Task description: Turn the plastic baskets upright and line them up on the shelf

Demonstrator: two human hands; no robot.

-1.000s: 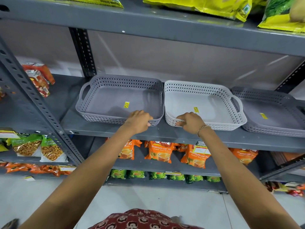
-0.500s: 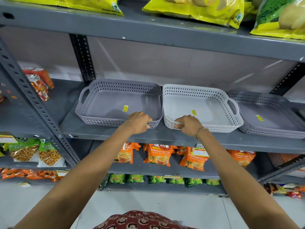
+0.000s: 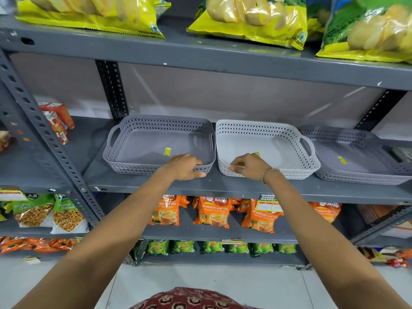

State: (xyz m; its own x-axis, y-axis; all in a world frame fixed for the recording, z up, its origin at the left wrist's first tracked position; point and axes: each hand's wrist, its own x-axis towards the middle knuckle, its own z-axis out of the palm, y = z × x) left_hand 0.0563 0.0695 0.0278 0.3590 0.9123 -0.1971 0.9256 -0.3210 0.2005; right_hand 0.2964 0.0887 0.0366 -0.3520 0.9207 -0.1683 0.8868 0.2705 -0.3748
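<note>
Three plastic baskets stand upright side by side on the grey shelf (image 3: 223,186). The left grey basket (image 3: 142,150) has my left hand (image 3: 184,167) gripping its front rim near the right corner. The middle white basket (image 3: 274,148) has my right hand (image 3: 249,166) pinching its front rim near the left corner. The two baskets nearly touch. A third grey basket (image 3: 356,157) sits at the right, close against the white one. Each basket has a small yellow sticker inside.
Orange cartons (image 3: 56,121) stand at the back of the shelf to the left, beyond a perforated upright post (image 3: 46,148). Yellow chip bags (image 3: 249,16) lie on the shelf above. Orange tea packs (image 3: 214,210) and green packs fill the shelves below.
Both hands stay on the front rims of the two baskets. The baskets sit slightly farther back on the shelf, and the view has tilted upward a little.
</note>
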